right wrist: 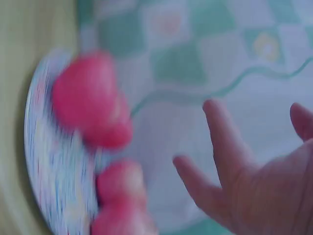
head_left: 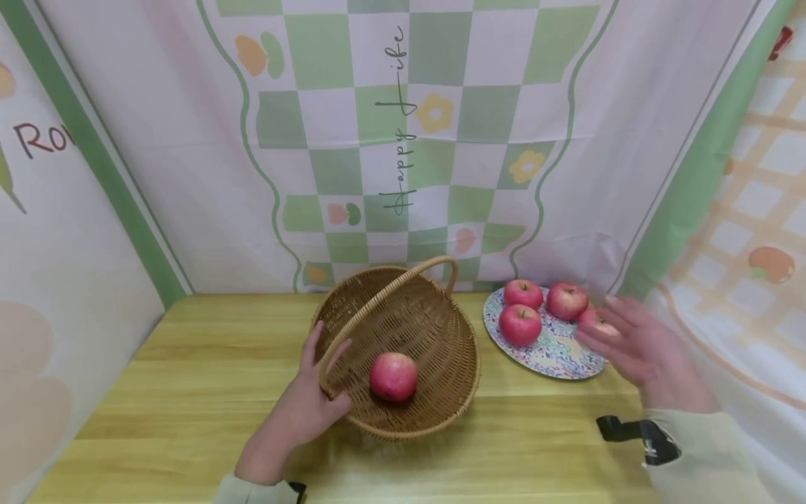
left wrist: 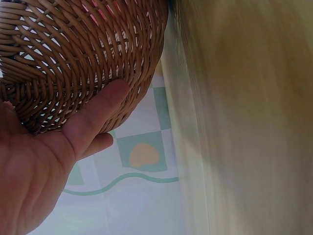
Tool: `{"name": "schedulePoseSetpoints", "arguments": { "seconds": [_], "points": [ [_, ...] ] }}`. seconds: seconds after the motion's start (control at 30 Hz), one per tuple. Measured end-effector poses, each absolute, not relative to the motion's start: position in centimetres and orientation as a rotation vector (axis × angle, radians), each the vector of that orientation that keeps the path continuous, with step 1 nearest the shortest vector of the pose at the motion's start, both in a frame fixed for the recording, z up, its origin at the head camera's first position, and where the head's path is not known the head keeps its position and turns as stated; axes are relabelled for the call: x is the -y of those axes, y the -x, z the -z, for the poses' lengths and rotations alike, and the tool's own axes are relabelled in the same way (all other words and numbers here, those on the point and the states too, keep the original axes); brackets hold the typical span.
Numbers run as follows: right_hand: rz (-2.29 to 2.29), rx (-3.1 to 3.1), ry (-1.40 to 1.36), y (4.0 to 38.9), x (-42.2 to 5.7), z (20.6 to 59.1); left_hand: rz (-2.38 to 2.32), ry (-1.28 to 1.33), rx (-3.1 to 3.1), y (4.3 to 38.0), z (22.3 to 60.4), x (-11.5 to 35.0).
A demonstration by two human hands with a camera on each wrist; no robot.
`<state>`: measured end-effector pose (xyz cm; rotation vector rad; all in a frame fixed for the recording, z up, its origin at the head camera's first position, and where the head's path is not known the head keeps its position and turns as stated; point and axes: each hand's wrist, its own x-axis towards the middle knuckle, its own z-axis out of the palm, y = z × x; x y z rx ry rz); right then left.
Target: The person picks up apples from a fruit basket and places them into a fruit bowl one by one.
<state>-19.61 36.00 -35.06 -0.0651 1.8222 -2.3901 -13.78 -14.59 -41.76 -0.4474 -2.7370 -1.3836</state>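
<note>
A round brown wicker basket with an arched handle stands on the table, tipped so its inside shows. One red apple lies in it. My left hand holds the basket's left side at the foot of the handle; in the left wrist view its fingers lie along the woven wall. To the right, a patterned plate carries several red apples. My right hand hovers at the plate's right edge with fingers spread and nothing held, partly covering one apple.
The wooden table extends left of the basket and in front of it. A checkered cloth hangs right behind the basket and plate. Other printed cloths close off both sides. A black strap sits at the right cuff.
</note>
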Motion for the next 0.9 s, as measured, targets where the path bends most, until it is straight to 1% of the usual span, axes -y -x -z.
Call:
{"name": "schedulePoseSetpoints", "arguments": {
  "seconds": [0.07,0.2,0.27,0.37,0.43,0.6,0.9],
  "points": [
    [2.560,-1.207,0.005,19.4,-34.4,34.5,1.390,0.447,2.735,13.8,41.8,14.6],
    [2.373,-0.989,0.351,18.6,-31.0,34.5,1.404,0.452,2.730,13.8,41.8,14.6],
    [2.288,-0.985,0.436,18.1,-29.1,34.6,1.400,0.456,2.729,13.8,41.9,14.6],
    [2.210,-1.056,0.416,17.3,-26.1,34.9,1.377,0.466,2.728,13.9,41.9,14.6],
    [2.192,-1.145,0.345,17.0,-24.1,35.0,1.362,0.472,2.728,13.9,42.0,14.6],
    [2.130,-1.276,0.221,16.9,-19.9,35.4,1.336,0.468,2.730,13.9,41.9,14.5],
    [2.069,-1.412,0.093,17.6,-16.0,37.1,1.316,0.437,2.744,13.7,41.7,14.2]
  ]
}}
